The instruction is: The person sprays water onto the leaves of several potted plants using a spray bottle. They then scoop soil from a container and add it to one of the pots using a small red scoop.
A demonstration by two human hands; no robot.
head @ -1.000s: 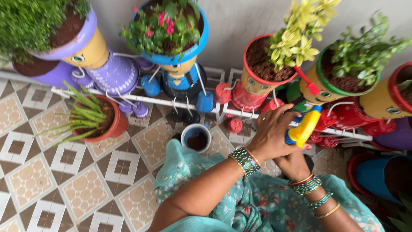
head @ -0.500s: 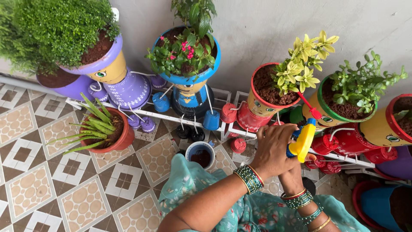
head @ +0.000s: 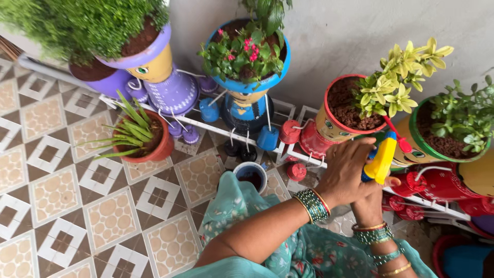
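The yellow spray bottle (head: 381,162) is gripped by the left hand (head: 347,172), fingers curled around it, at four o'clock from the red doll-shaped pot (head: 334,121) (yellow-green leaves above). The right hand (head: 369,206) is clasped beneath; its grip cannot be told.

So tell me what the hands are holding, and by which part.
The left hand covers the top of a yellow spray-bottle head; the right hand grips below, its hold hidden.

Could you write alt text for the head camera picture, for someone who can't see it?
Two hands, left hand over right hand, hold a yellow and blue sprayer beside a red doll-shaped pot with a yellow-green plant. More doll-shaped pots, purple and blue, line a white rack on a patterned tile floor.
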